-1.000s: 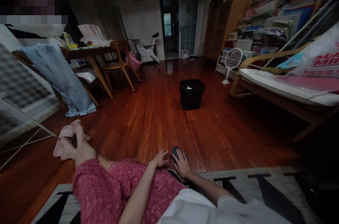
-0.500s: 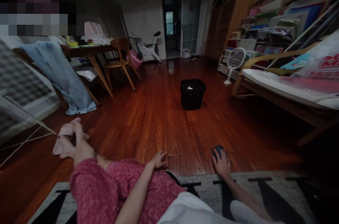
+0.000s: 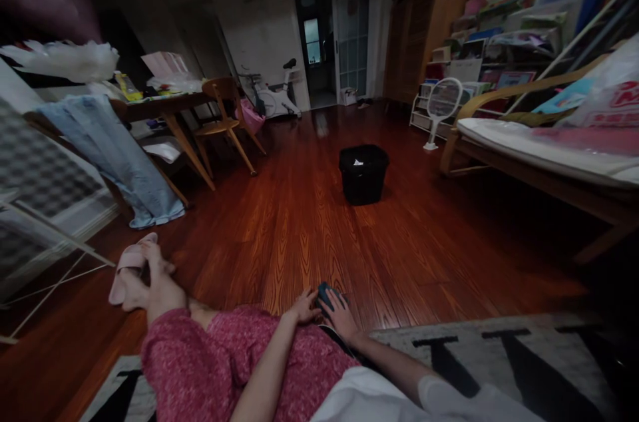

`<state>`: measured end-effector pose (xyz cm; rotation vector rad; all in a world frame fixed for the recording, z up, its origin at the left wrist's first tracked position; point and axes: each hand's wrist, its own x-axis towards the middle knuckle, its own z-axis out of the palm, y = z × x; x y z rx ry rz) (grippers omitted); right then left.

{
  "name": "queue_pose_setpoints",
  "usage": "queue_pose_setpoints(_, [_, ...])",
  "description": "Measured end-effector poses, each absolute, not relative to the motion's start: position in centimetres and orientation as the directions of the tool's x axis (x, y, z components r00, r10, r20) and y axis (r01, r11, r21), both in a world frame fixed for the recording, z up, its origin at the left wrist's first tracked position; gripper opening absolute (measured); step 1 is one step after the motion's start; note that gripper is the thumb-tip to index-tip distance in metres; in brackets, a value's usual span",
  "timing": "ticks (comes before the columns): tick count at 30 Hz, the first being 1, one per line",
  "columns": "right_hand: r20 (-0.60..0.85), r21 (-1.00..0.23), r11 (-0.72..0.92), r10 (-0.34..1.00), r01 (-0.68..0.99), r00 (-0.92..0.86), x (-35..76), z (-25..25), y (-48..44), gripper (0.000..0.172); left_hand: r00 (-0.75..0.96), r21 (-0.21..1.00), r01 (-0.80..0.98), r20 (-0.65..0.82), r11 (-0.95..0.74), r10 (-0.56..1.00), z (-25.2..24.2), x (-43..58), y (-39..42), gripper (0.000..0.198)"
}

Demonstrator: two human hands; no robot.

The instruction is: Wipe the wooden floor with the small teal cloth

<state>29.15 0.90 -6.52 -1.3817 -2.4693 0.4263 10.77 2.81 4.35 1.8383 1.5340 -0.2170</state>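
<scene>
My right hand [image 3: 340,317] is closed over a small dark blue, rounded object [image 3: 327,294]; its exact kind does not show. Close beside it is my left hand [image 3: 303,307], resting by the pink-red trousers [image 3: 259,342]. Its fingers are loosely spread and reach toward the dark object, but I cannot tell whether they touch it. Farther ahead on the floor stands a black bin [image 3: 364,181] with a small white scrap at its top.
Reddish wooden floor [image 3: 289,229] lies ahead, with a patterned rug [image 3: 449,355] below. On the left are pink slippers [image 3: 130,262], jeans over a chair [image 3: 120,156] and a table [image 3: 174,106]. A cushioned wooden seat [image 3: 539,149] and cluttered shelves stand right.
My right hand has moved left with the dark object, from out over the floor to beside my left hand. The left hand stays near the lap. The view has shifted slightly.
</scene>
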Motion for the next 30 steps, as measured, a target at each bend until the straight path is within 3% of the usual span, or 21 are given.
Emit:
queue_pose_setpoints(3, [0.103, -0.387, 0.651, 0.735, 0.653, -0.67, 32.2, -5.6, 2.4, 0.055, 0.279, 0.413, 0.91, -0.554, -0.033, 0.785, 4.5, 10.8, 2.6, 0.083])
queue_pose_setpoints(5, [0.086, -0.357, 0.618, 0.769, 0.701, -0.634, 36.6, -5.3, 3.6, 0.054, 0.28, 0.411, 0.911, -0.556, -0.033, 0.782, 4.6, 10.8, 2.7, 0.082])
queue_pose_setpoints(10, [0.071, -0.19, 0.125, 0.991, 0.974, -0.113, 49.8, -5.9, 4.8, 0.054, 0.272, 0.416, 0.909, -0.564, -0.016, 0.78, 4.2, 10.7, 3.0, 0.083])
queue_pose_setpoints(14, [0.095, -0.158, -0.283, 0.949, 0.946, 0.3, 55.0, -7.3, 3.4, 0.06, 0.292, 0.448, 0.894, -0.554, -0.016, 0.78, 3.5, 10.5, 3.2, 0.085])
queue_pose_setpoints(18, [0.127, -0.216, -0.443, 0.871, 0.87, 0.474, 51.5, -8.3, 2.2, 0.063, 0.301, 0.467, 0.884, -0.541, -0.017, 0.785, 3.0, 10.2, 3.4, 0.09])
queue_pose_setpoints(21, [0.123, -0.231, -0.329, 0.924, 0.916, 0.363, 45.2, -8.4, 1.4, 0.063, 0.298, 0.462, 0.887, -0.54, -0.018, 0.787, 2.8, 10.1, 3.5, 0.091])
queue_pose_setpoints(25, [0.107, -0.257, 0.049, 0.994, 0.965, -0.022, 35.9, -8.3, 0.0, 0.059, 0.302, 0.456, 0.889, -0.54, -0.028, 0.786, 2.9, 10.1, 3.5, 0.089])
queue_pose_setpoints(30, [0.097, -0.313, 0.479, 0.875, 0.82, -0.474, 29.9, -7.1, 0.2, 0.056, 0.304, 0.458, 0.888, -0.532, -0.034, 0.79, 3.4, 10.2, 3.1, 0.084])
